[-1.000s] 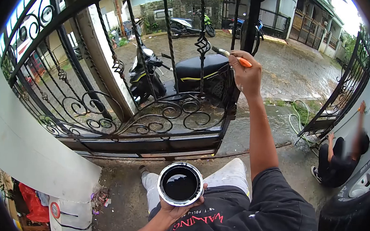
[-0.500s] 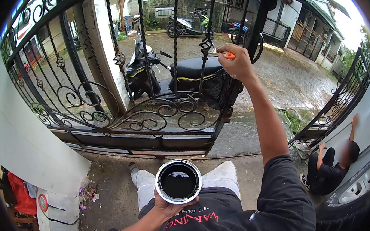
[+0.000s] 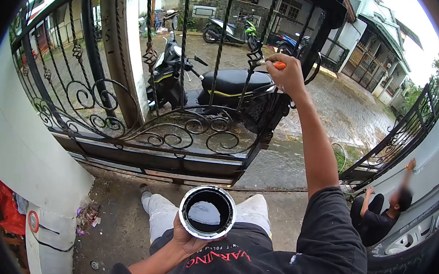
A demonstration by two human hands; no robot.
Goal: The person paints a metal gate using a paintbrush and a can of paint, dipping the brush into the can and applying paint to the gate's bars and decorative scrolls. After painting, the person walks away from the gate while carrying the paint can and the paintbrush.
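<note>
My right hand point(image 3: 287, 74) is raised and closed round a paintbrush point(image 3: 280, 65) with an orange handle. Its bristle end points left and meets the twisted basket-shaped knot point(image 3: 255, 57) on an upright bar of the black iron gate point(image 3: 197, 170). Low in front of my shirt, my left hand point(image 3: 188, 240) grips a white-rimmed can point(image 3: 205, 235) from below and the side. Glossy black paint point(image 3: 205, 213) fills part of it, reflecting the sky. Scrollwork point(image 3: 195, 126) curls along the gate's lower part.
Behind the bars stands a black motor scooter point(image 3: 238, 81). A person point(image 3: 381, 214) crouches at the right beside a silver vehicle point(image 3: 432, 152), one hand on its panel. Another gate leaf point(image 3: 400, 137) stands near them. A white wall point(image 3: 31, 139) curves along the left.
The view has shifted slightly, and the gate appears further over in it. My brush stays at the same knot. The can tilts a little differently, and the crouching person's raised arm has moved.
</note>
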